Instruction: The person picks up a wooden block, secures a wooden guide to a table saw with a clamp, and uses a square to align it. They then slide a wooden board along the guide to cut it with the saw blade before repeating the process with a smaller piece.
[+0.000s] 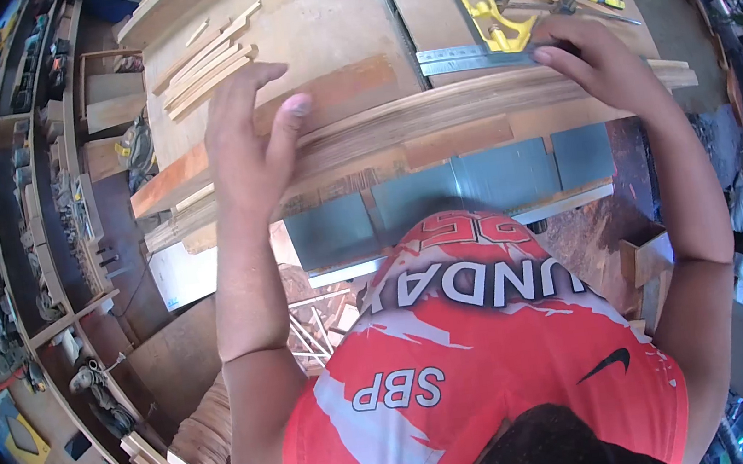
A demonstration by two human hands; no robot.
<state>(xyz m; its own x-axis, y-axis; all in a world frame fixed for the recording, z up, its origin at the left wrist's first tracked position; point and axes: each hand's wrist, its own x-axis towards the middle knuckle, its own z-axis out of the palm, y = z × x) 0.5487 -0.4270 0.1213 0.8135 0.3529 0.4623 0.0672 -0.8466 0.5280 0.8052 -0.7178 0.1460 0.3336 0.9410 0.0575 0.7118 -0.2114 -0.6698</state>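
Observation:
My left hand is over the left part of a bundle of long wooden strips along the bench's near edge. Its thumb and fingers are spread, with nothing visible between them. Over the right part of the bundle is my right hand, its thumb apart from its fingers. Those fingers come up against the corner of a yellow-handled square; I see no grip on it. The square's steel blade lies flat just behind the strips. Beyond my left hand lie several short wooden sticks.
The wooden bench top has a dark seam. A yellow-and-black-handled tool and thin sticks lie at its back right. Shelves with tools and offcuts run along the left. Blue-grey panels show below the front edge.

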